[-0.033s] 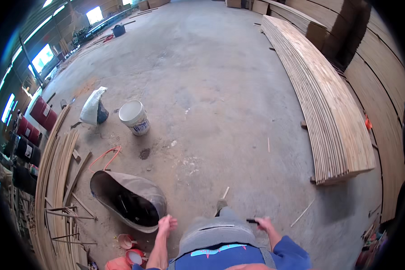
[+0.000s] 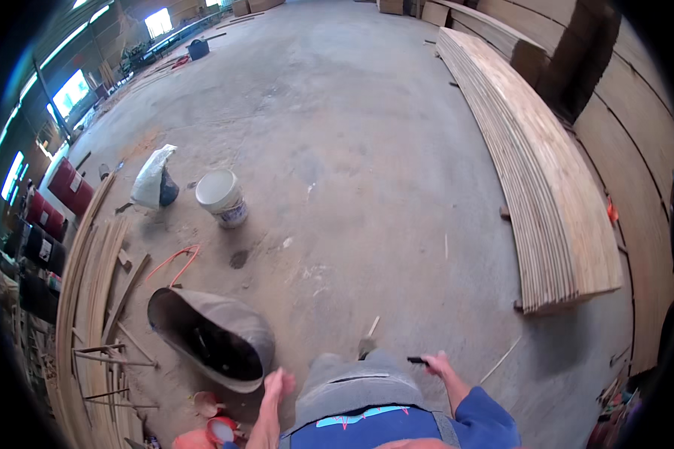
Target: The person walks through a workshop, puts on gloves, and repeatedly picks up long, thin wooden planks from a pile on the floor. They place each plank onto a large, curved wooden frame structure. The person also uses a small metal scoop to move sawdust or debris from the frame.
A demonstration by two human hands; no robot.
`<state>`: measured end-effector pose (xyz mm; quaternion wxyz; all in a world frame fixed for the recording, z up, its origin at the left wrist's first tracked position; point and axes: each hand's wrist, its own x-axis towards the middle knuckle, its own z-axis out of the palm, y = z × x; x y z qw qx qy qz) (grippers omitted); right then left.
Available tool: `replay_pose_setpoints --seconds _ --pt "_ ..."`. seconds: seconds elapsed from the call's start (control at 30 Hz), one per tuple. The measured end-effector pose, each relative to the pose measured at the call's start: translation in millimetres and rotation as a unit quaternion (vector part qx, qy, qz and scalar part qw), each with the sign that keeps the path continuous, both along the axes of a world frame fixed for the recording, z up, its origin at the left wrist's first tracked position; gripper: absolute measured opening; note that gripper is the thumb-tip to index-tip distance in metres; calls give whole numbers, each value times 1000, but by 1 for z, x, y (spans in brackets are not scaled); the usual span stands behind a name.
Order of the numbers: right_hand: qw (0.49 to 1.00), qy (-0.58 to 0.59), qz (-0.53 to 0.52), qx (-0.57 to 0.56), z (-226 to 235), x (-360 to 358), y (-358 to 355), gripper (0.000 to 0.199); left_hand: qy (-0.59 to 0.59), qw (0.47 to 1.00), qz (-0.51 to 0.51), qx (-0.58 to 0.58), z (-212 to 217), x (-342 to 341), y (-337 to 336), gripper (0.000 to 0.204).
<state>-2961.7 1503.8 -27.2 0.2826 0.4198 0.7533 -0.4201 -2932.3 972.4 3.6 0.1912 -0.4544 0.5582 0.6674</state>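
Note:
My left hand [image 2: 277,386] hangs open with its fingers apart, holding nothing, just right of a dark grey tub [image 2: 216,337] that lies on its side on the concrete floor. My right hand [image 2: 438,366] is closed on a small dark object [image 2: 416,360] that sticks out to its left; I cannot tell what it is. Between my hands are my grey trousers and blue top. A short wood offcut [image 2: 368,334] lies on the floor just ahead of my legs.
A white bucket [image 2: 221,197] and a white sack [image 2: 151,176] stand ahead on the left, with a red cord [image 2: 174,263] nearer. Long wood strips [image 2: 90,299] lie along the left. A tall stack of plywood sheets [image 2: 535,179] runs down the right. Red drums [image 2: 66,187] stand far left.

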Motion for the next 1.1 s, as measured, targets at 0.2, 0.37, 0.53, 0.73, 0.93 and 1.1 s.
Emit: replay_pose_setpoints --seconds 0.2,0.37,0.53,0.73,0.93,1.1 --pt "974 192 78 -96 61 -402 -75 46 -223 972 -42 -66 -60 -78 -10 38" --pt "979 137 109 -105 63 -580 -126 41 -199 978 -60 -33 -95 -269 -38 41" --pt "991 -14 128 -41 24 -613 -147 31 -2 999 41 -29 -71 -578 -137 41" --pt "985 19 160 66 -72 -781 -172 38 206 976 55 -40 64 -911 -226 33" --pt "985 47 160 -47 -15 -1159 -332 39 72 986 148 -18 17 -1001 -280 32" --pt "950 158 251 -94 43 -1447 -515 45 -180 935 303 28 -47 -964 -279 34"
